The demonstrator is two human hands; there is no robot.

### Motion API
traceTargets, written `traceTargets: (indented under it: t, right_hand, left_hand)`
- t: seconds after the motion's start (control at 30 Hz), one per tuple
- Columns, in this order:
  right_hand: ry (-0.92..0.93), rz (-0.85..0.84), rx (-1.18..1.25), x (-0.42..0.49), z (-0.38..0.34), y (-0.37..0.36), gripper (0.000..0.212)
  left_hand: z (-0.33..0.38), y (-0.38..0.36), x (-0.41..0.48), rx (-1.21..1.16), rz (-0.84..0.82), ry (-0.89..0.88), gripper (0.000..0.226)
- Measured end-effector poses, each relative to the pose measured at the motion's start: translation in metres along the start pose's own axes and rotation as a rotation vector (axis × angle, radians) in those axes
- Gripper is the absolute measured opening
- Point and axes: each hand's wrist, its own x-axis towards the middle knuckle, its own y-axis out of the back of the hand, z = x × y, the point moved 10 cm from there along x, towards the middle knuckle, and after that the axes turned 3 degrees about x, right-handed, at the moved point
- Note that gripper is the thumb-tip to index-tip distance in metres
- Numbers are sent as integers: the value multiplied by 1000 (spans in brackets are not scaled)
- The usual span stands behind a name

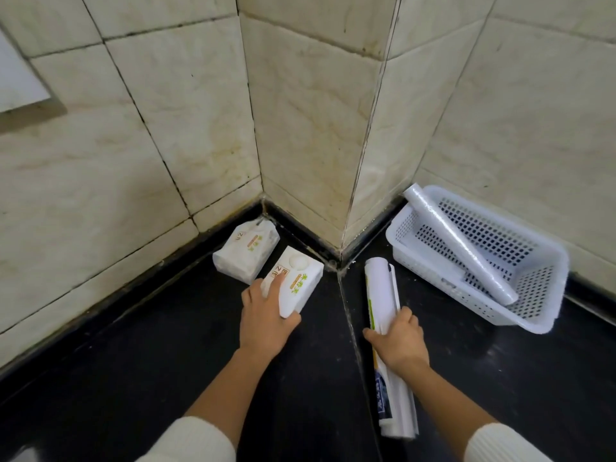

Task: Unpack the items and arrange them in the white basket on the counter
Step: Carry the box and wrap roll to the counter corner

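On my feed, the far tissue pack (246, 252) lies in the corner, my left hand (263, 323) grips the near tissue pack (298, 285), my right hand (401, 341) curls round a long wrapped roll (381, 295) on the counter (133, 345), and the white basket (405, 225) stands rightmost, holding a film roll (460, 248).

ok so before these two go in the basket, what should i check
1. Left hand grip on the box: ok, fingers and thumb wrap its near end.
2. Right hand grip on the long roll: ok, fingers curl over its middle.
3. Basket open side up: ok.
4. Room in the basket: not ok, the clear roll lies slantwise across it, its far end propped on the rim; probably straighten it first.
5. Everything gathered: not ok, a second pack sits in the corner behind the box.
6. Long roll's wrapper removed: cannot tell.
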Motion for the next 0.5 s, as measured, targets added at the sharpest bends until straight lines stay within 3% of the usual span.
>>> traceTargets:
  t: [0.1,0.33,0.5]
  right_hand:
    - [-7,4,4,2,-1,0,85]
    - [-13,-1,23,3,-5,0,83]
    - [2,-16,56,-2,-3,3,82]
  left_hand:
    - [-3,6,19,56,-9,-7,84]
    - [-6,16,50,242,-48,-3,77]
    - [15,20,33,203,-22,3,68]
